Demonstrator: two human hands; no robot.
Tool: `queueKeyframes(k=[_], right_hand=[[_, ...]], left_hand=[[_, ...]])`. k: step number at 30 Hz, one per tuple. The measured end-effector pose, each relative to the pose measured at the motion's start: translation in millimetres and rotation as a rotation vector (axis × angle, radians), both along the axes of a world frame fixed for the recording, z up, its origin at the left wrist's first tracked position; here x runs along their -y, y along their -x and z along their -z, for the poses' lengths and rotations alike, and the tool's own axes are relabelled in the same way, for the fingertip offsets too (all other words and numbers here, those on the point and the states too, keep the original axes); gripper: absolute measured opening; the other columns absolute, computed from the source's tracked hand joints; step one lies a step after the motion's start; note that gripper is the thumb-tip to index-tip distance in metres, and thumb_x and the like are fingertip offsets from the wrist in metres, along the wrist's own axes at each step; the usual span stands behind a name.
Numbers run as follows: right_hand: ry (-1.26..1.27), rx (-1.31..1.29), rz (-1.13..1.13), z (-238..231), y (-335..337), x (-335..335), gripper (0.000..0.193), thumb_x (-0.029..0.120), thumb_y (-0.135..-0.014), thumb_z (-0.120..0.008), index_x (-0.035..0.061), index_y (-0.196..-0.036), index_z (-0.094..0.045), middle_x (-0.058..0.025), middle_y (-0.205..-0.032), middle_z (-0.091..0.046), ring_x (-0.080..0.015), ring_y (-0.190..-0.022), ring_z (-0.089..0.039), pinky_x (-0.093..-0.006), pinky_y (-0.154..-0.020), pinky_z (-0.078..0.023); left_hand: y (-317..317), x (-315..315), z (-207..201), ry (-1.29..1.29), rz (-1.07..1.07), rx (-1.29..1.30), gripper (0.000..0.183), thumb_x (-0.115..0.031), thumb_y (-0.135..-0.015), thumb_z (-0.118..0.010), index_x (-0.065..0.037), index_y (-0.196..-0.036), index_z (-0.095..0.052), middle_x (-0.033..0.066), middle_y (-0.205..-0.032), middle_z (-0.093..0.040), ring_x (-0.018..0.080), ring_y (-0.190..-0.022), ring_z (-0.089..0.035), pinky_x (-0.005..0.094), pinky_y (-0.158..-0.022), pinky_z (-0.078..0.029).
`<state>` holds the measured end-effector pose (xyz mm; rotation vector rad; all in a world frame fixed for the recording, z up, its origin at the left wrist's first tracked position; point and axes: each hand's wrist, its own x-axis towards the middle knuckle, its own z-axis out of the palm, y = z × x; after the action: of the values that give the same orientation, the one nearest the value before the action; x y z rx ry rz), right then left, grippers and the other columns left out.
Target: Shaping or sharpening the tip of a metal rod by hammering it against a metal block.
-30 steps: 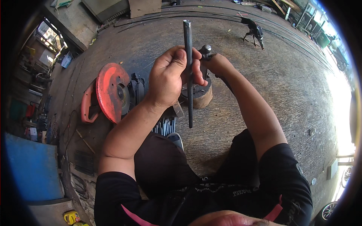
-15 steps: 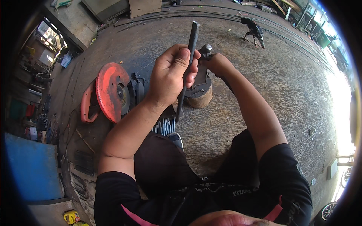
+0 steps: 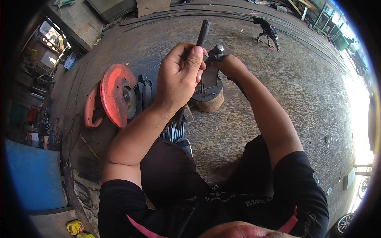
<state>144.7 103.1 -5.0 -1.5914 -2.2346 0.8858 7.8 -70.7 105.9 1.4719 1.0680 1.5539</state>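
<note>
My left hand [image 3: 178, 77] is closed round a dark metal bar [image 3: 204, 33], which tilts upward, its top end standing above the fist. Its lower end shows partly below the wrist, above a bundle of thin metal rods [image 3: 173, 131]. Just to the right, my right hand [image 3: 235, 68] grips a hammer [image 3: 218, 50]; its rounded metal head is close to the left fingers. The hammer's handle runs back under the forearm. Beyond both hands stands a short wooden stump [image 3: 211, 104] with a dark metal block [image 3: 210, 79] on top, partly hidden by the hands.
On the left rests a red cut-off saw [image 3: 113, 93] with a round guard. A dark bird [image 3: 268, 32] stands on the floor at the far right. Long thin bars [image 3: 186, 15] lie across the back. A blue panel [image 3: 33, 176] is at the lower left.
The metal bar has turned in my left hand, so its lower part now sits more behind the wrist. The hammer has shifted slightly. The bird has barely moved.
</note>
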Motion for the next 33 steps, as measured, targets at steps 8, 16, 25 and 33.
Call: queueKeyframes(k=[8,16,25,33], right_hand=[[-0.024,-0.011,0.001,4.4,0.1,-0.6,0.047,0.043,-0.080,-0.067,0.0008,-0.100,-0.069,-0.0200,-0.092,-0.070,-0.0328,-0.083,-0.069,-0.0393,-0.074,-0.054],[0.159,-0.323,0.175,-7.0,-17.1,-7.0,0.051,0.045,-0.083,-0.070,-0.0055,-0.088,-0.068,-0.0129,-0.072,-0.065,-0.0208,-0.061,-0.066,-0.0348,-0.056,-0.053],[0.095,-0.542,0.204,-44.7,-8.2,7.6,0.053,0.051,-0.088,-0.064,-0.0025,-0.088,-0.065,-0.0054,-0.066,-0.060,-0.0135,-0.054,-0.058,-0.0291,-0.050,-0.048],[-0.507,-0.522,0.075,-90.2,2.1,28.0,0.052,0.052,-0.094,-0.054,0.0018,-0.103,-0.064,-0.0066,-0.069,-0.062,-0.0132,-0.060,-0.062,-0.0288,-0.055,-0.049]], left_hand=[[9.2,-14.4,12.5,0.008,-0.073,-0.224,0.028,-0.028,-0.103,-0.047,-0.003,-0.096,-0.058,-0.0021,-0.072,-0.052,0.0027,-0.058,-0.044,0.0191,-0.049,-0.036],[54.3,-86.8,134.2,0.296,-0.191,-0.961,0.036,-0.029,-0.100,-0.044,0.000,-0.088,-0.061,0.0199,-0.078,-0.063,0.0353,-0.076,-0.062,0.0427,-0.070,-0.048],[54.4,-121.6,170.0,0.396,-0.243,-1.124,0.044,-0.030,-0.100,-0.035,0.002,-0.092,-0.065,0.0284,-0.096,-0.065,0.0454,-0.094,-0.062,0.0520,-0.083,-0.048],[51.4,-119.7,163.0,0.486,-0.237,-1.096,0.047,-0.030,-0.100,-0.037,0.006,-0.093,-0.066,0.0308,-0.096,-0.064,0.0459,-0.094,-0.062,0.0519,-0.085,-0.048]])
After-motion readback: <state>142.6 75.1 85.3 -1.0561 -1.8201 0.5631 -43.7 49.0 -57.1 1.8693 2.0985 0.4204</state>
